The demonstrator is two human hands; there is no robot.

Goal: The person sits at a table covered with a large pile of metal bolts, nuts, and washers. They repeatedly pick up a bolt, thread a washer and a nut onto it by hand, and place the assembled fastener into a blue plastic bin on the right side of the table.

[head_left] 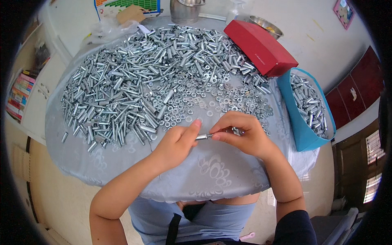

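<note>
Over the near part of the table, my left hand (175,143) is closed around a shiny metal sleeve anchor (202,137), which lies roughly level and points to the right. My right hand (247,134) pinches the anchor's right end between thumb and forefinger. Small shiny metal pieces (237,131) show under its curled fingers, too covered to name. Just beyond both hands spread loose washers and nuts (175,116). Behind and to the left lies a broad heap of metal sleeves and bolts (110,87).
A patterned grey cloth (228,179) covers the table. On the right stands a blue fabric bin (308,141) full of metal anchors. A red box (261,47) lies behind it, near a metal bowl (277,30). At the back are a metal pot (184,12) and a plastic bag (110,30).
</note>
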